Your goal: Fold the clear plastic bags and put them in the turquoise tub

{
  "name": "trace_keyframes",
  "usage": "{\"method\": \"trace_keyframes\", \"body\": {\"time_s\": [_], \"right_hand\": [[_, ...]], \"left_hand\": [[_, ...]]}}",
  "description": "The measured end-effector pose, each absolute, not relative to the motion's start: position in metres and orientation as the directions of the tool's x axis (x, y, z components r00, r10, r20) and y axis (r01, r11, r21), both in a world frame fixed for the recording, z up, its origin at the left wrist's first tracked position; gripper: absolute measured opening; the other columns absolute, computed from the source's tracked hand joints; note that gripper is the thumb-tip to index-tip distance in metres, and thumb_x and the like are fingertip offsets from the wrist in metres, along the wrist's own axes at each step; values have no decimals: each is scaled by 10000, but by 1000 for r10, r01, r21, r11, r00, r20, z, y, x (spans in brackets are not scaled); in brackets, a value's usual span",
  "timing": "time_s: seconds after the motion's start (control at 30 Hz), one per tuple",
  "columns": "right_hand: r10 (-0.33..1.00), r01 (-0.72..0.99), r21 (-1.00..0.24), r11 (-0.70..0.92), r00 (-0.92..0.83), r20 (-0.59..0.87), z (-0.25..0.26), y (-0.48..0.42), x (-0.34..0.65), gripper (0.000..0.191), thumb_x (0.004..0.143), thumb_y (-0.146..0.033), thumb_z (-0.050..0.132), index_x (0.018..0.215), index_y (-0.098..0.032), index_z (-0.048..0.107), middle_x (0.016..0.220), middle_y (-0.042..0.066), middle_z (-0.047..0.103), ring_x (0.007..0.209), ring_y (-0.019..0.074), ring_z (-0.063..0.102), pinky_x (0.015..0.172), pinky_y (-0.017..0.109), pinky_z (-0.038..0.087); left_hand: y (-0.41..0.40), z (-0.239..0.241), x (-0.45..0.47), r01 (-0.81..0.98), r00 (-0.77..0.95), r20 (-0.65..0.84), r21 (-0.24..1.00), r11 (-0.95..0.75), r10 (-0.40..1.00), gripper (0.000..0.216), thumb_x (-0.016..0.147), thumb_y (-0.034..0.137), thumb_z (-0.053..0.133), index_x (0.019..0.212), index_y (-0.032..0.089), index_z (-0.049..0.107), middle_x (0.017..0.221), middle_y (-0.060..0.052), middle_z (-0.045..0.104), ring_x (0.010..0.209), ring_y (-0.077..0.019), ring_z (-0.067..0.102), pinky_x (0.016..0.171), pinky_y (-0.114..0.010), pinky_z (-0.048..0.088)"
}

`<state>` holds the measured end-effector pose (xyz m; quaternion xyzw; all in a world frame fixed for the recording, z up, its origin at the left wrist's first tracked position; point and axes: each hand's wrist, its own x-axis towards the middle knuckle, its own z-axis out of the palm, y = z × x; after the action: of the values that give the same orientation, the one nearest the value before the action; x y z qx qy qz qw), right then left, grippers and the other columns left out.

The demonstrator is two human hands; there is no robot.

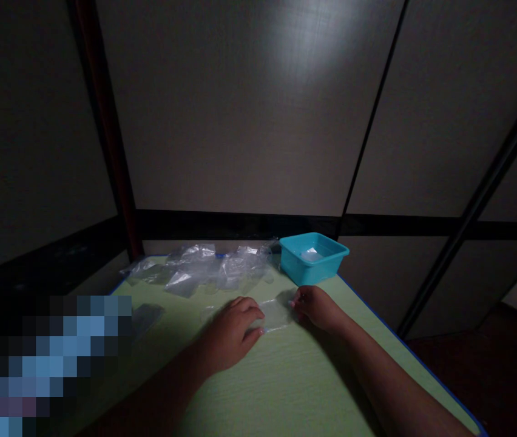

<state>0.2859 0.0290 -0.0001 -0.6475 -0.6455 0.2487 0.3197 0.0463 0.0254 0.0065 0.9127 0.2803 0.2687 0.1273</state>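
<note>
A clear plastic bag (273,315) lies flat on the pale green table (258,394), between my two hands. My left hand (238,331) rests over the bag's left part, fingers spread and lying flat on it. At the bag's right end, my right hand (315,306) has its fingers pinched together on the edge. Behind my right hand stands a turquoise plastic basin (292,270) with something pale and shiny inside. The fingertips of my right hand are partly hidden in shadow.
Several crumpled clear plastic bags (213,267) are heaped along the table's back edge, left of the basin. Another flat bag (147,318) lies at the left. Dark-trimmed panels (240,121) rise right behind the table. A blue edge runs down the table's right side.
</note>
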Motion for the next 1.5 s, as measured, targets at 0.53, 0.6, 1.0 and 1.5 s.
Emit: {"method": "trace_keyframes", "body": {"time_s": [0.53,0.6,1.0,1.5], "right_hand": [[976,299,-951,83,170,138,8,35,295,279,649,-420,556,580,-166,464,491,-24,502,460,93,435,479,225,313],[975,229,-969,90,178,133,12,32,292,287,646,-428,564,598,-157,485,531,-11,527,495,101,457,507,232,324],[964,4,-997,72,258,71,11,36,292,308,607,-432,636,607,-151,511,565,13,559,516,117,491,536,252,367],[975,-216,-972,91,-180,131,23,16,272,357,755,-536,510,881,-207,568,952,40,607,956,168,538,935,333,321]], "left_hand": [[23,4,39,406,798,301,373,-834,523,467,773,362,546,1223,291,442,1300,-43,418,1211,-227,340,994,-362,290],[19,5,39,413,819,256,358,-838,513,516,771,412,542,1255,303,402,1337,-46,381,1244,-244,295,1009,-403,258],[9,13,48,462,806,224,343,-818,549,485,812,414,482,1272,342,349,1351,-13,367,1270,-240,248,1017,-490,180],[16,13,44,404,848,214,332,-852,486,448,823,408,468,1256,331,383,1338,-11,390,1240,-211,318,1012,-439,215]]}}
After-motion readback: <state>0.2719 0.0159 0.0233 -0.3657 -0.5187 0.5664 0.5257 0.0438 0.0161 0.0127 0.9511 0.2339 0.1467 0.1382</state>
